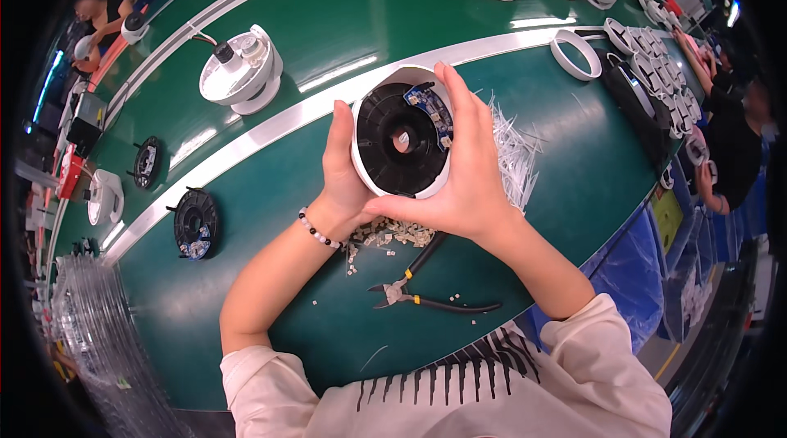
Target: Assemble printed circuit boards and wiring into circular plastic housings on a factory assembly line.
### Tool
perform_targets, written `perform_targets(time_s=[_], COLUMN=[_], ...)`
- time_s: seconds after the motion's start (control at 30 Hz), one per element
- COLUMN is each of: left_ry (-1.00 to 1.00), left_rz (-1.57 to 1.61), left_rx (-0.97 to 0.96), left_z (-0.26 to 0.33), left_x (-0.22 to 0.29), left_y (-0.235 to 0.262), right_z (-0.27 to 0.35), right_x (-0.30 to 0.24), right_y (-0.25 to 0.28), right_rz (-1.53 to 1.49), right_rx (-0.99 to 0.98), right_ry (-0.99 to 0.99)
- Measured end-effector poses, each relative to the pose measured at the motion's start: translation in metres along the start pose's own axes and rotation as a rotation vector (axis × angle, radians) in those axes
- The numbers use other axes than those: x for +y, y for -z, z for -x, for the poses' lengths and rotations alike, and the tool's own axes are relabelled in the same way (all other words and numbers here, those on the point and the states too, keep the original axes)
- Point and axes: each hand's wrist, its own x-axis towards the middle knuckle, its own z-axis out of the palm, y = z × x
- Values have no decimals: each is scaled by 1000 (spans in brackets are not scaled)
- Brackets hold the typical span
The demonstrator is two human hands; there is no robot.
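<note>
Between my two hands, above the table, I hold a white round housing (422, 75) with its open side toward me. Inside it sits a black plastic disc (381, 143) with a hole in the middle and a blue circuit board (432, 112) at its upper right. My left hand (346, 171) grips the left side, some of its fingers hidden behind. My right hand (475, 171) wraps the right side, its thumb along the lower rim. Below lie diagonal cutters (395, 293) with dark handles, jaws apart, beside a pile of small beige connectors (393, 233).
White strips (515, 159) lie right of my hands. Black discs with boards (197, 223) are at the left, near clear plastic tubing (90, 331). A white lamp-like unit (243, 73) stands on the green belt. A white ring (575, 55) and several white parts lie far right. Other people work at both sides.
</note>
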Motion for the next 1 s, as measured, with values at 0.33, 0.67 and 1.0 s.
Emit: perform_targets(time_s=[0.33,0.67,1.0], left_ry=[-171,-195,-151], left_rz=[-190,-213,-419], left_rx=[97,468,619], left_z=[0,-105,-200], left_x=[3,31,29], left_y=[-10,45,80], right_z=[2,-16,36], right_x=[-4,138,312], right_y=[-15,78,172], right_rz=[130,209,959], right_rx=[291,269,-26], right_ry=[17,-14,-132])
